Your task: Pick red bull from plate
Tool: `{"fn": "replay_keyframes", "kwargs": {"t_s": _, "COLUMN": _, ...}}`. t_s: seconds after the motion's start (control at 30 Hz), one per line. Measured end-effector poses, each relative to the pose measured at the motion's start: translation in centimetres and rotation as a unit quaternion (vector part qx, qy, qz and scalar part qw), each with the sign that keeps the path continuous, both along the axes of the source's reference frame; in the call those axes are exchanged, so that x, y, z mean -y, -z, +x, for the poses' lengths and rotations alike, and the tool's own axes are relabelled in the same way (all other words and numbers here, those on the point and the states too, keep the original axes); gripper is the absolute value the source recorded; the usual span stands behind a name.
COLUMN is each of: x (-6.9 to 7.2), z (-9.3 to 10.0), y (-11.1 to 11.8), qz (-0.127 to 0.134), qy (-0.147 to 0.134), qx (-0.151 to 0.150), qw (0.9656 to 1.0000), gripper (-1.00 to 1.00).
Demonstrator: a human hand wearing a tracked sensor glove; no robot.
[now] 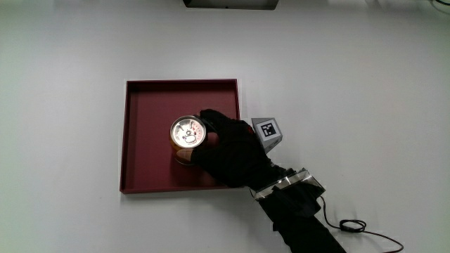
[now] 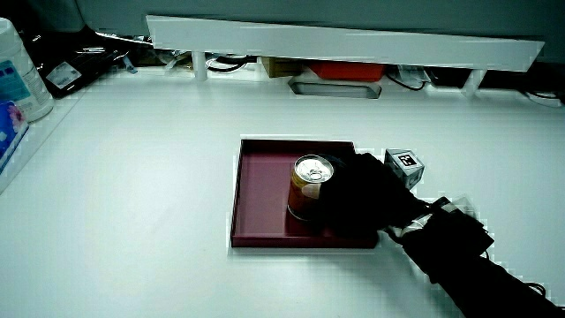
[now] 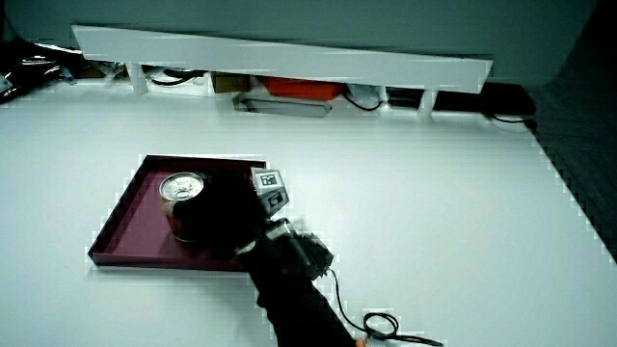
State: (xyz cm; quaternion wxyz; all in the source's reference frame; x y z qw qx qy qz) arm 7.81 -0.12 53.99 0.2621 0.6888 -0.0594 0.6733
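This is looking like a lab or test room, not a home. A big plain white surface (image 1: 70,70) is filling most of every view, with almost nothing lying on it. A low white partition (image 2: 344,44) is standing along the edge farthest from the person in both side views, and cables (image 2: 229,62) and small boxes (image 3: 289,89) are sitting under it. A small cube with a black-and-white pattern (image 1: 268,131) is riding on the black glove, and a thin black cable (image 1: 358,228) is trailing from the forearm across the surface.
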Motion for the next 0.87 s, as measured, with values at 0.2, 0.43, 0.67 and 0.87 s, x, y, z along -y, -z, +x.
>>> {"fn": "replay_keyframes", "kwargs": {"t_s": 0.2, "x": 0.9, "z": 0.7, "y": 3.2, "qz": 0.019, "qy": 0.010, "qx": 0.010, "qw": 0.9997, "gripper": 1.00}}
{"fn": "replay_keyframes", "kwargs": {"t_s": 0.43, "x": 1.1, "z": 3.0, "y": 7.8, "qz": 0.037, "qy": 0.021, "qx": 0.004, "qw": 0.9991, "gripper": 1.00}}
{"fn": "replay_keyframes", "kwargs": {"t_s": 0.67, "x": 0.2, "z": 6.1, "y": 10.6, "qz": 0.050, "qy": 0.025, "qx": -0.025, "qw": 0.9981, "gripper": 1.00}}
{"fn": "replay_keyframes", "kwargs": {"t_s": 0.87, "x": -0.9, "z": 9.2, "y": 11.5, "qz": 0.080, "qy": 0.009, "qx": -0.034, "qw": 0.9962, "gripper": 1.00}}
